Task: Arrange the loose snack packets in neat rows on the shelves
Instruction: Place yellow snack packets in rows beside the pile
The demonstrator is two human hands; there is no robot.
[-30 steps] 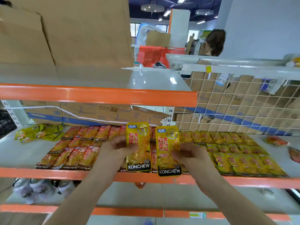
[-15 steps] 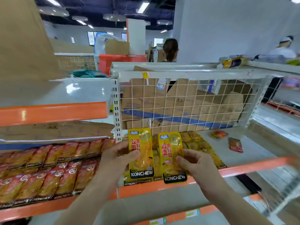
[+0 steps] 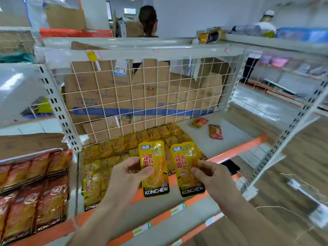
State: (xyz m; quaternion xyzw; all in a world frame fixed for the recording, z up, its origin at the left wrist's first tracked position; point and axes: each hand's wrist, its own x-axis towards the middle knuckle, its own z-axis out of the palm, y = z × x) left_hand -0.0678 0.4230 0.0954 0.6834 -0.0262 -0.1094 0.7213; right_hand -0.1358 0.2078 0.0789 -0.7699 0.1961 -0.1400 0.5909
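A shop or its stockroom. Metal shelves (image 3: 234,137) with orange edges carry rows of identical snack packets (image 3: 106,151); price tags (image 3: 177,209) line the edges. Cardboard boxes (image 3: 150,89) stand behind wire mesh (image 3: 116,96).

The shelf (image 3: 236,139) in front of you is a white board with an orange front edge, backed by a wire grid (image 3: 142,96). On its left part, yellow packets (image 3: 110,157) lie flat in rows running from the grid to the front edge. Beyond the slotted upright (image 3: 58,110), in the bay to your left, red packets (image 3: 35,192) lie in rows as well. On the right part, a loose orange packet (image 3: 199,122) and a loose red packet (image 3: 215,132) lie just beside each other near the back.
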